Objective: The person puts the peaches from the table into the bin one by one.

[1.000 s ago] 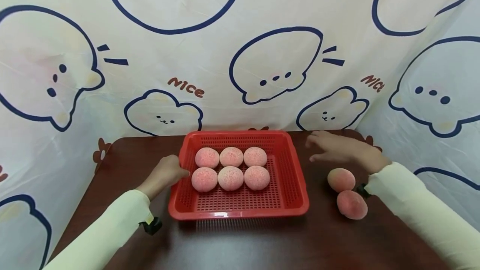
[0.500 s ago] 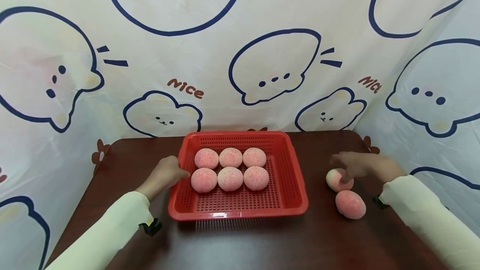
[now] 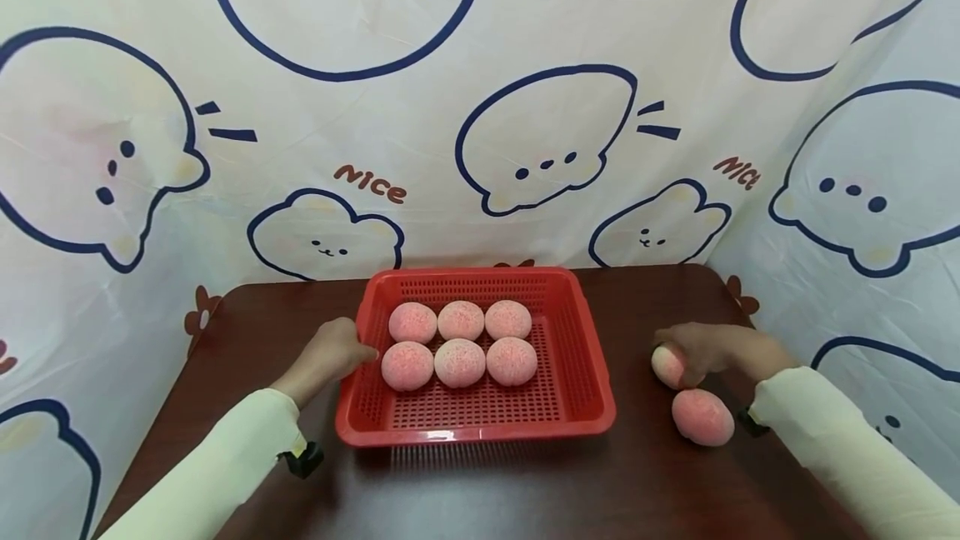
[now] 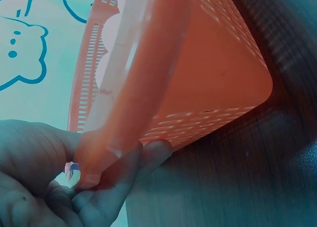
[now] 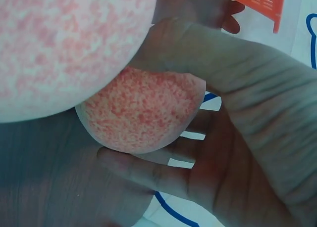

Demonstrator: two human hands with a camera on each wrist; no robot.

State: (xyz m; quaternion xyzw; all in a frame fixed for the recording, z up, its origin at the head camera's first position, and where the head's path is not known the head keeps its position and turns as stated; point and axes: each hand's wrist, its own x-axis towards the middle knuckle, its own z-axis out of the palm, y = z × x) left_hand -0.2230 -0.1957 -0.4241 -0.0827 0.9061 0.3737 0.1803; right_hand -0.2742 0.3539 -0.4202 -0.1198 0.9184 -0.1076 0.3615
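My left hand (image 3: 333, 352) grips the left rim of a red plastic basket (image 3: 480, 437), thumb on the inner side and fingers under the rim, as the left wrist view shows. Inside the basket, several pink peaches (image 3: 460, 362) sit in two rows toward the left and back. To the right of the basket my right hand (image 3: 701, 350) holds a peach (image 3: 667, 366) on the table; thumb and fingers curl round it in the right wrist view. Just in front of that hand lies another peach (image 3: 702, 417), which looms large and close in the right wrist view.
The dark brown table (image 3: 480, 498) ends at the back against a white cloth (image 3: 420, 132) printed with blue cartoon outlines. The same cloth hangs along both sides. Black bands (image 3: 303, 460) sit at the wrists.
My right hand has moved right and down from beside the basket's back right corner onto the farther loose peach and has closed round it. The left hand keeps its grip on the rim.
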